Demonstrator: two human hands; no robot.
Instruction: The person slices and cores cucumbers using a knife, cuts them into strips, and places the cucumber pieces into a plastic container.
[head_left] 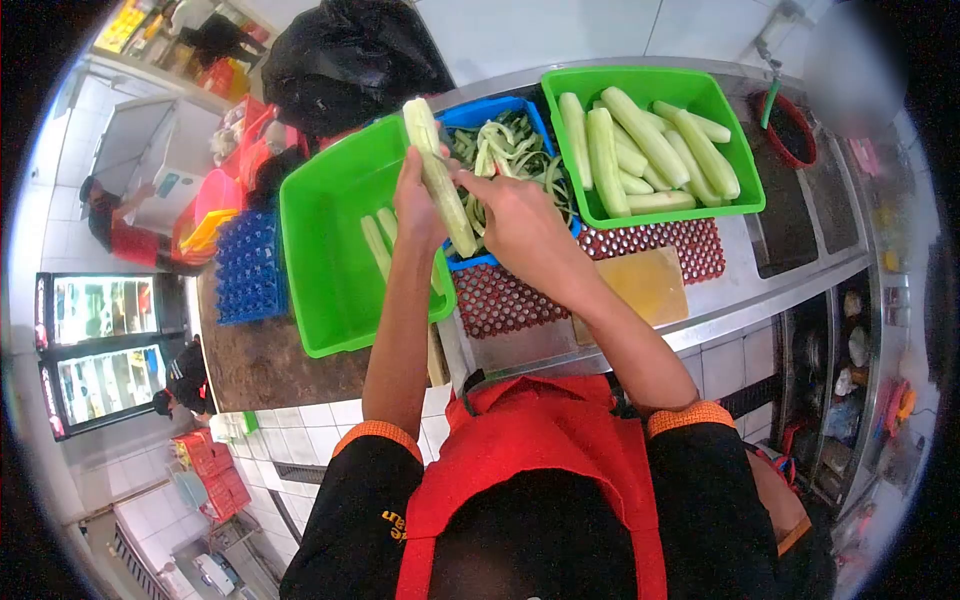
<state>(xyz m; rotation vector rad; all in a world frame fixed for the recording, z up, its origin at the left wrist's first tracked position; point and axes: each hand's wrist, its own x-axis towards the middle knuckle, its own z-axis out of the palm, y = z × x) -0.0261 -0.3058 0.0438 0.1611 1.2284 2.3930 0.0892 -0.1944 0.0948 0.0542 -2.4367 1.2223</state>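
Note:
My left hand (pixel 418 205) is closed around a long, pale green peeled cucumber (pixel 440 185), held tilted over the gap between two tubs. My right hand (pixel 525 225) is closed too, its index finger stretched toward the cucumber's side. It grips what looks like a peeler, mostly hidden by the fingers. Below both hands, a blue basin (pixel 545 125) holds a heap of green peel strips (pixel 505 150). On the left, a green tub (pixel 330 250) has a few peeled cucumbers (pixel 375 245) in it. Several more peeled cucumbers (pixel 645 135) fill the green tub (pixel 740 150) on the right.
A red perforated mat (pixel 690 250) and a yellowish board (pixel 640 285) lie nearest me. Blue egg trays (pixel 250 265) stand left of the tub. Behind is a black plastic bag (pixel 350 65). A sink (pixel 780 220) with a red bucket (pixel 790 130) is far right. Other people are at left.

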